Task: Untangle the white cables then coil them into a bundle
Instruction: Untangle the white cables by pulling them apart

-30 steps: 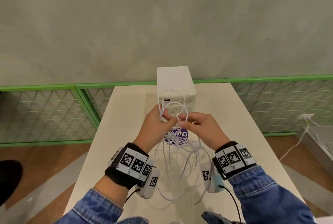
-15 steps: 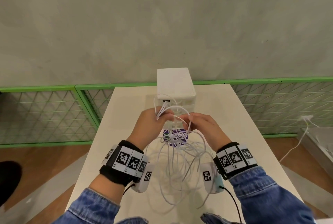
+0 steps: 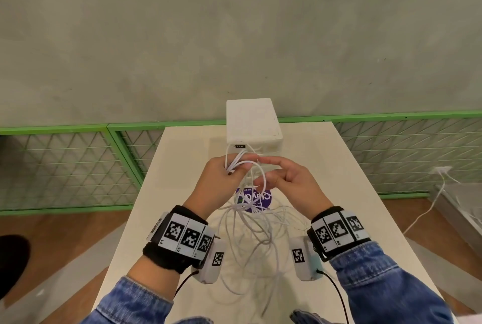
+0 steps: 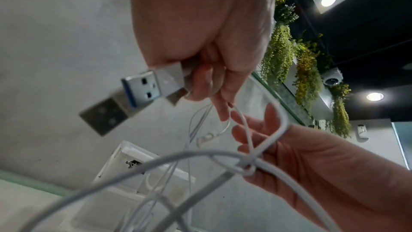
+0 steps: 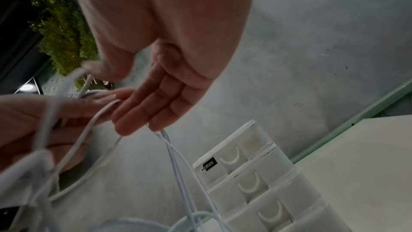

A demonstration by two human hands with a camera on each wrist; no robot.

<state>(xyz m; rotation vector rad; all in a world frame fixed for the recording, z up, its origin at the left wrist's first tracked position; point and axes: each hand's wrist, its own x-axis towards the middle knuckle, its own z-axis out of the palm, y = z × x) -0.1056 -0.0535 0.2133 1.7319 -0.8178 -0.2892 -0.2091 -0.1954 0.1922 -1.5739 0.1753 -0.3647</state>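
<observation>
Several thin white cables (image 3: 238,207) hang in a tangle from my hands down onto the cream table (image 3: 182,167). My left hand (image 3: 221,176) grips a bunch of strands above the table. In the left wrist view, two USB plugs (image 4: 142,86) stick out of that fist (image 4: 200,24). My right hand (image 3: 285,176) is just to its right, fingers stretched out toward it. A cable loop (image 3: 262,175) passes between its index finger and thumb. In the right wrist view the strands (image 5: 178,170) drape over those straight fingers (image 5: 156,105). A knot (image 4: 249,167) lies against the right palm.
A white drawer box (image 3: 253,122) stands at the table's far end, just beyond my hands. A purple round sticker (image 3: 263,199) lies on the table under the cables. Green mesh fencing (image 3: 65,162) lines the wall. A plugged-in white cord (image 3: 427,209) trails on the floor at right.
My right hand has let go of its pinch and its fingers have straightened. The loop between the hands has widened, and both hands have shifted slightly away from me.
</observation>
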